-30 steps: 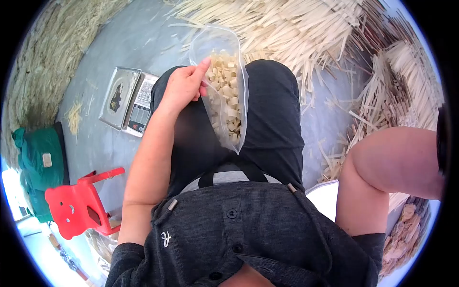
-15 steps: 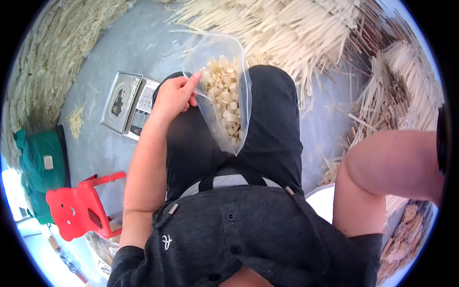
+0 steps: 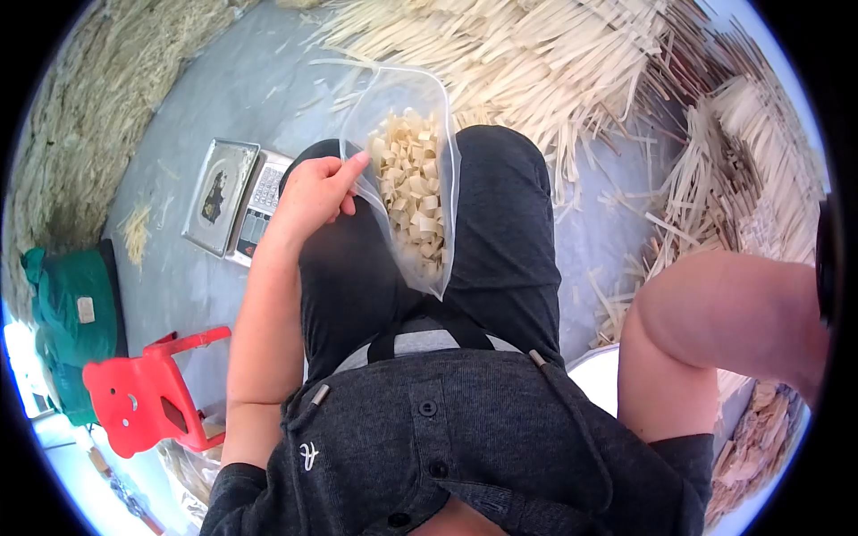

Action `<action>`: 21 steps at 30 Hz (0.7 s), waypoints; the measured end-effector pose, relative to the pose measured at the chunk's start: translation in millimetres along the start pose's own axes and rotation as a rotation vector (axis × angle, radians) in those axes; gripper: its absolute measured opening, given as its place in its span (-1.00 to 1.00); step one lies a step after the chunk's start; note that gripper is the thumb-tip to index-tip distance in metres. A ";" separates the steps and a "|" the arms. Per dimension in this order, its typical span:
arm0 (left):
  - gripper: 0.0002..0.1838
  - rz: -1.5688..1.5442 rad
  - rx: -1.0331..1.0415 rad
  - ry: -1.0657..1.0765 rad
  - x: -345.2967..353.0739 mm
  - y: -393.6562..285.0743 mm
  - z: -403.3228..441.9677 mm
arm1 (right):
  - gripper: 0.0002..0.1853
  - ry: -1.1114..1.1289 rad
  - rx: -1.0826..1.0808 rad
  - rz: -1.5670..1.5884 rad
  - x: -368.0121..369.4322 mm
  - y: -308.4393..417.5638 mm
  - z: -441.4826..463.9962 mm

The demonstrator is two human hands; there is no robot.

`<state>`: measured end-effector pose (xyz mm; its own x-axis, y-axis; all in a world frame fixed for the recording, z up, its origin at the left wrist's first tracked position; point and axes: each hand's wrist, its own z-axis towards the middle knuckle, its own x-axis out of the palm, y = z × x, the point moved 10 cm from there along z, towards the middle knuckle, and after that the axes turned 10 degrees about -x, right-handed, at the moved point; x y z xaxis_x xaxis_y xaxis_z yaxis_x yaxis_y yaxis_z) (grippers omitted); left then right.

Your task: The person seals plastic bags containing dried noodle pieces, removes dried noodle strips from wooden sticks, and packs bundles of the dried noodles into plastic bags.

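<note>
A clear plastic bag rests across my dark-trousered thighs, its mouth spread wide. Inside it are many short, pale, curled strip pieces. My left hand is closed on the bag's left edge, thumb on top and pointing at the pieces. As for my right hand, it lies beyond the right edge of the picture; only the bent right arm shows, held out to the side with a dark band near the wrist.
A kitchen-type scale with a metal pan sits on the floor left of my knee. Long pale strips are heaped ahead and at right. A red plastic chair and a green bag stand at left.
The bag and left hand appear slightly lower and further left, along with the surroundings as the view shifts. My left hand keeps its hold on the bag's edge.
</note>
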<state>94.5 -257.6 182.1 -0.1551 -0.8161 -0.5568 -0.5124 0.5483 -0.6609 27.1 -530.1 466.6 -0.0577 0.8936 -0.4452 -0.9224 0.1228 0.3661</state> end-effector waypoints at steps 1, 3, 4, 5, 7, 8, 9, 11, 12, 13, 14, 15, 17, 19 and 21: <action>-0.45 0.062 -0.014 0.030 3.7 4.0 -4.8 | -0.82 -0.013 0.026 0.009 -2.1 -1.6 -0.5; -0.45 0.069 -0.057 0.088 8.3 5.2 -15.1 | -0.81 -0.076 0.110 0.033 -10.2 -8.3 -4.7; -0.45 0.080 -0.095 0.139 13.2 7.0 -19.6 | -0.80 -0.103 0.197 0.054 -10.9 -15.5 -12.3; -0.52 0.059 -0.085 0.175 17.8 5.2 -23.6 | -0.79 -0.068 0.340 0.099 3.5 -28.7 -27.0; -0.56 -0.068 -0.024 0.183 19.2 1.6 -22.3 | -0.77 0.106 0.643 0.202 53.2 -55.5 -76.6; -0.61 -0.185 0.037 0.195 19.5 -3.8 -22.4 | -0.77 0.234 0.742 0.241 85.0 -61.1 -108.2; -0.67 -0.232 0.015 0.204 19.6 -7.6 -23.1 | -0.72 0.322 0.711 0.248 111.5 -60.0 -133.5; -0.67 -0.255 0.045 0.213 28.1 -13.9 -19.8 | -0.65 0.494 0.702 0.139 142.7 -53.8 -170.5; -0.67 -0.272 0.082 0.223 33.0 -18.7 -19.1 | -0.50 0.579 0.635 -0.009 150.4 -49.7 -171.2; -0.67 -0.272 0.089 0.221 37.8 -20.4 -18.1 | -0.52 0.581 0.577 -0.080 155.0 -48.4 -173.1; -0.67 -0.271 0.094 0.222 41.9 -22.6 -17.2 | -0.53 0.581 0.518 -0.150 159.3 -47.5 -175.7; -0.67 -0.284 0.097 0.232 45.8 -24.8 -16.4 | -0.53 0.580 0.517 -0.153 164.2 -47.7 -179.1; -0.66 -0.333 0.107 0.248 51.4 -24.1 -9.3 | -0.61 0.455 0.430 -0.157 165.1 -41.8 -174.1; -0.66 -0.343 0.108 0.226 51.2 -21.7 -0.3 | -0.65 0.418 0.391 -0.158 170.0 -37.8 -177.9; -0.65 -0.355 0.106 0.208 54.3 -17.9 5.9 | -0.68 0.384 0.356 -0.159 171.7 -32.5 -180.1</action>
<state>100.3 -310.7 160.7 -0.1575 -0.9712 -0.1788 -0.4765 0.2334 -0.8476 -21.5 -458.5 231.1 -0.1248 0.6387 -0.7592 -0.7486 0.4416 0.4946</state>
